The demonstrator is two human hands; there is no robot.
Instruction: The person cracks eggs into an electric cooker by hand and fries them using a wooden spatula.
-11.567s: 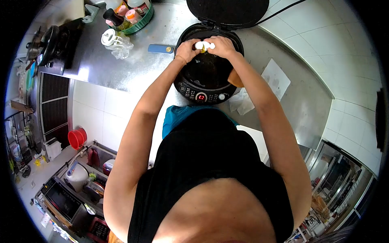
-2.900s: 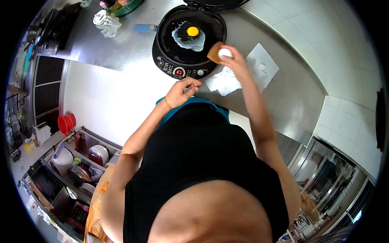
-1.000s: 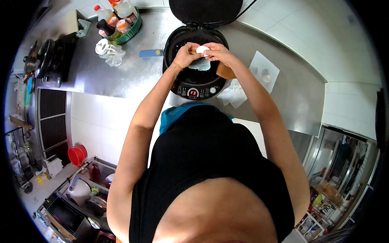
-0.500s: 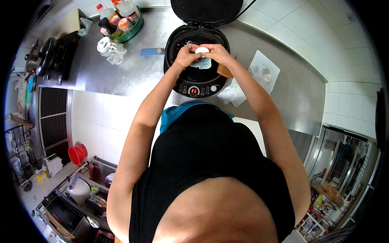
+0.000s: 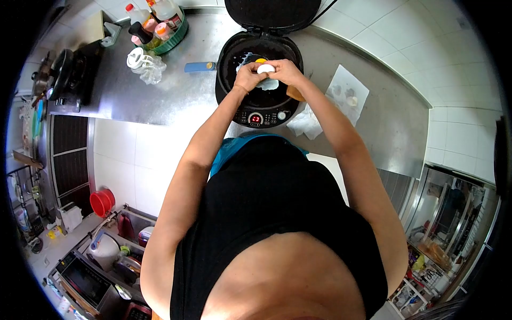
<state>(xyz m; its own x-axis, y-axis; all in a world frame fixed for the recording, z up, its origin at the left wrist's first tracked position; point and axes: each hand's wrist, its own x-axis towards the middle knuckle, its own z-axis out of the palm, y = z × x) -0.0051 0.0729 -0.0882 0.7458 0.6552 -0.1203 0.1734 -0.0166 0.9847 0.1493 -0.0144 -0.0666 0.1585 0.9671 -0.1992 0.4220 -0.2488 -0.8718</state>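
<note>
Over the black electric griddle (image 5: 226, 88), my left hand (image 5: 247, 77) and my right hand (image 5: 286, 72) pinch a white eggshell (image 5: 265, 69) between them. Just beyond the shell, a yellow egg yolk (image 5: 261, 61) shows on the dark plate. Runny egg white (image 5: 245, 60) spreads to its left, partly behind my left fingers. Below my fingertips lies a pale, whitish patch (image 5: 269, 85) on the plate. Beside my right wrist is a brown object (image 5: 295, 94) at the griddle's right edge, partly covered by my arm.
The griddle's lid (image 5: 272, 12) stands raised at the back. Left of it lies a blue-handled tool (image 5: 200, 66); farther left are a green basket of bottles (image 5: 178, 42) and a plastic-wrapped white container (image 5: 145, 65). White paper (image 5: 344, 88) and a crumpled wrapper (image 5: 306, 124) lie right.
Egg yolk and more egg white have come into view on the plate beyond my hands. My hands have shifted slightly toward me, and the shell looks tilted and wider.
</note>
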